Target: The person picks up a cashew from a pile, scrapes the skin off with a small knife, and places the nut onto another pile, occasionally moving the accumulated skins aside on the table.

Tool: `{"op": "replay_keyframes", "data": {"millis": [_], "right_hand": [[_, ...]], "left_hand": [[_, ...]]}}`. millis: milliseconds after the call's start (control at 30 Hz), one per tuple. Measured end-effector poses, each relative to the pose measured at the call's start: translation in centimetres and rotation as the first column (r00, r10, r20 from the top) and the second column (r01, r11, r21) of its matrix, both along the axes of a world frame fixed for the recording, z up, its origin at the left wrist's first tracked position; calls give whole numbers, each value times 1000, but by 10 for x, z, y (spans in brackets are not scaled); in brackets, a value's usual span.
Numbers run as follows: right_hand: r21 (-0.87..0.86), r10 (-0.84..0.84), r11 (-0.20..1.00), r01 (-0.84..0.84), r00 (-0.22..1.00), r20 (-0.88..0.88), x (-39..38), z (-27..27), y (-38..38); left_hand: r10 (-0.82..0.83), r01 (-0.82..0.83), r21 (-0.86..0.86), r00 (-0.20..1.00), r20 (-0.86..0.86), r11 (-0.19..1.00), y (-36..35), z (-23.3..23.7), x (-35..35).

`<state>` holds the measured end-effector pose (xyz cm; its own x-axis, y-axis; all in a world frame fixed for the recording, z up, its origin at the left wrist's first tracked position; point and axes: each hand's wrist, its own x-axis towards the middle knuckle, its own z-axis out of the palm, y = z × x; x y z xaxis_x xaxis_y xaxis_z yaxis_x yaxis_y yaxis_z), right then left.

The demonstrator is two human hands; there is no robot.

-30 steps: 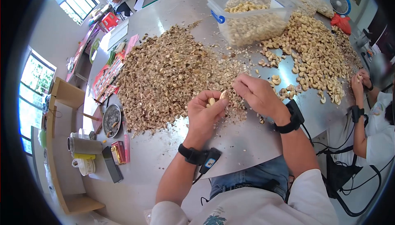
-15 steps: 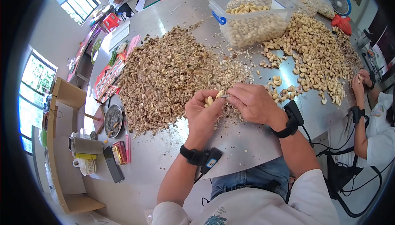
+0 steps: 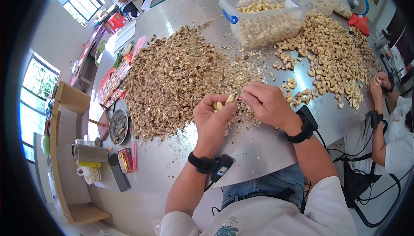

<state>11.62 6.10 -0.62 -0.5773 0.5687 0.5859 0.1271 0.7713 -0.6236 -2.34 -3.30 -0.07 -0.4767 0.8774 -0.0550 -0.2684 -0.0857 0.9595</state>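
The person sits at a shiny metal table [image 3: 258, 150]. The left hand [image 3: 213, 117] is curled narrow and holds a cashew nut [image 3: 230, 99] up between the thumb and the first fingers. 1 more pale nut [image 3: 220, 105] sits tucked in the same hand, just beside the first. The right hand [image 3: 267, 104] is closed small too, and its fingertips pinch at the top end of the cashew nut. I cannot tell if it also holds a little tool.

Both hands hang just over the near edge of a big brown pile of skins [image 3: 181, 81]. A pile of clean nuts [image 3: 332, 59] lies well apart on the right. A clear plastic box [image 3: 267, 16] full of nuts stands at the far side, between the 2 piles. Another person's hands [image 3: 377, 87] work at the right edge of the table.

The step in hand looks like peeling: the skin is being picked off the cashew nut. The nut is small and can snap, so the next move calls for a soft, steady pull with the right fingertips while the left hand keeps the nut from turning. The scraps should fall on the brown pile, not among the clean nuts.
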Motion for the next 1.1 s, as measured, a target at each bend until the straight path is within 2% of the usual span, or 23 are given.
{"op": "replay_keyframes", "data": {"millis": [100, 200, 400, 500, 567, 667, 767, 800, 900, 1000, 1100], "right_hand": [[33, 90, 995, -91, 995, 31, 0, 1, 0], [37, 107, 993, -109, 993, 55, 0, -1, -2], [53, 29, 998, -33, 996, 80, -2, -3, -4], [53, -69, 997, 63, 989, 130, 0, -9, 4], [-208, -9, 978, 17, 999, 39, 2, -5, 4], [-523, 98, 846, -107, 994, -44, 4, 3, 3], [-704, 195, 664, -251, 968, -161, 7, 9, 1], [-741, 220, 599, -303, 952, -212, 7, 10, 0], [-770, 194, 543, -337, 942, -275, 5, 11, -6], [-753, 192, 547, -366, 930, -312, 1, 8, -8], [-714, 187, 626, -314, 949, -253, -3, -3, -8]], "left_hand": [[-10, 10, 16, 1000, 7, 1000, 1, -3, -2], [-13, 13, 27, 1000, 6, 1000, 0, -4, -1], [-21, 21, 22, 1000, 1, 1000, 0, -4, -2], [-21, 22, 16, 1000, -22, 1000, -1, -2, 0], [-24, 24, 6, 999, -38, 1000, -1, -1, 1], [-105, 105, -14, 994, -37, 994, -2, 0, -3], [-176, 175, 20, 974, 139, 984, -1, 3, -4], [-169, 167, 24, 969, 182, 986, 0, 4, -3], [-134, 128, 40, 947, 292, 991, 0, 8, -3], [-114, 94, 72, 924, 365, 993, 3, 1, -7], [-137, 100, 111, 905, 404, 989, 2, -12, -13]]}}
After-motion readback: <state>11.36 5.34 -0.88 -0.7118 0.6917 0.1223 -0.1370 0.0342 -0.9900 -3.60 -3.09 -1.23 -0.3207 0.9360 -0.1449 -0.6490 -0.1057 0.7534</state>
